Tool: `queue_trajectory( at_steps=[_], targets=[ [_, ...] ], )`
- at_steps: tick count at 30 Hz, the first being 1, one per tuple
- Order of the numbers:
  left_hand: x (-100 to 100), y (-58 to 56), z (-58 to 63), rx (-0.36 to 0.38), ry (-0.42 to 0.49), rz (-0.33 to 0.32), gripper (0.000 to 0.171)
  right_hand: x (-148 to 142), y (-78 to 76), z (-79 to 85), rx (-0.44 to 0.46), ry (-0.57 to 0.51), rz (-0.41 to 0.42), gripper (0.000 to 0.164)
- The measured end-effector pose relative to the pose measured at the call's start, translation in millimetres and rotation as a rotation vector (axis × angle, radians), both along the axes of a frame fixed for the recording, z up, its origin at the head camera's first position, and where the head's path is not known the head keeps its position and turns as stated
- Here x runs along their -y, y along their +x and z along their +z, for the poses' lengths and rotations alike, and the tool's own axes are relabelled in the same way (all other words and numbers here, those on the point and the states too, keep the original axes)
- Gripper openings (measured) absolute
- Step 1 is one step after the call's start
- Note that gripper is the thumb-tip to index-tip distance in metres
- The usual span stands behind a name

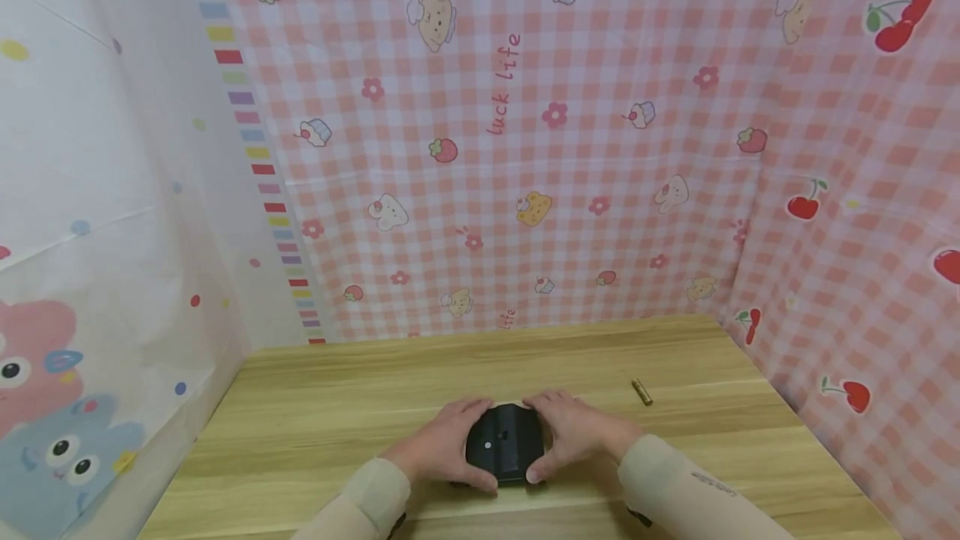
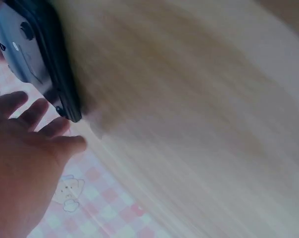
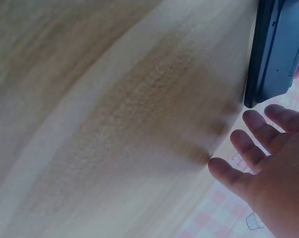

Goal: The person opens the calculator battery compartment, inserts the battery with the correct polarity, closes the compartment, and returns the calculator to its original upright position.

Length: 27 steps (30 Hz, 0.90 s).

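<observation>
On the table, between my two hands, lies a black plastic device (image 1: 517,444) with angled sides, a raised middle band and a small white dot. My left hand (image 1: 450,444) grips its left side, thumb at the near edge and fingers at the far edge. On the right, my right hand (image 1: 573,432) holds it the same way. In the left wrist view, a small round knob shows on the device (image 2: 38,54), and the outer fingers (image 2: 55,126) are spread beside it. The right wrist view shows the other end of the device (image 3: 275,59) near spread fingers (image 3: 253,121).
A gold-coloured battery (image 1: 642,392) lies on the wood-grain table (image 1: 337,390), beyond my right hand. Behind the table hangs a pink checked cloth (image 1: 480,257). A white dotted cloth (image 1: 150,215) covers the left side, and a cherry-print cloth (image 1: 847,273) the right.
</observation>
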<state>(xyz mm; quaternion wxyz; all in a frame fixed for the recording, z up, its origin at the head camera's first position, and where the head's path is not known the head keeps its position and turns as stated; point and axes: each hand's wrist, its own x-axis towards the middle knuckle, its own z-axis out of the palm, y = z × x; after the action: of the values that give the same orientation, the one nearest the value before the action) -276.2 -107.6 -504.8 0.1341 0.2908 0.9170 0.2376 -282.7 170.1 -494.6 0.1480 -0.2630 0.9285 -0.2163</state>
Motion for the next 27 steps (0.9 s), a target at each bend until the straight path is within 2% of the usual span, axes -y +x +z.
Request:
queue_trajectory(
  at_steps=[3,6,10,14,16,21,27],
  targets=[
    [6,0.9,-0.5,-0.067,0.021,0.005,0.108,-1,1.8,1.3,-0.014,-0.033,0.010,0.112],
    [13,2.3,0.3,-0.140,0.014,-0.020,0.099,-1,3.4,2.7,-0.036,-0.070,0.019,0.109],
    [24,6.0,0.9,-0.195,0.000,-0.068,0.094,-2,5.1,4.6,-0.071,-0.083,0.035,0.106],
    [35,9.9,-2.3,-0.235,-0.033,-0.083,0.092,-2,5.6,5.9,-0.124,-0.067,0.071,0.101],
    [40,11.3,-3.4,-0.236,-0.045,-0.076,0.092,-1,5.5,7.1,-0.155,-0.061,0.096,0.100],
    [46,16.4,-0.2,-0.185,-0.041,-0.065,0.093,2,6.9,14.8,-0.215,-0.030,0.151,0.093],
    [50,17.7,-3.4,-0.123,-0.045,-0.057,0.091,12,9.0,27.3,-0.240,0.051,0.219,0.084]
  ],
)
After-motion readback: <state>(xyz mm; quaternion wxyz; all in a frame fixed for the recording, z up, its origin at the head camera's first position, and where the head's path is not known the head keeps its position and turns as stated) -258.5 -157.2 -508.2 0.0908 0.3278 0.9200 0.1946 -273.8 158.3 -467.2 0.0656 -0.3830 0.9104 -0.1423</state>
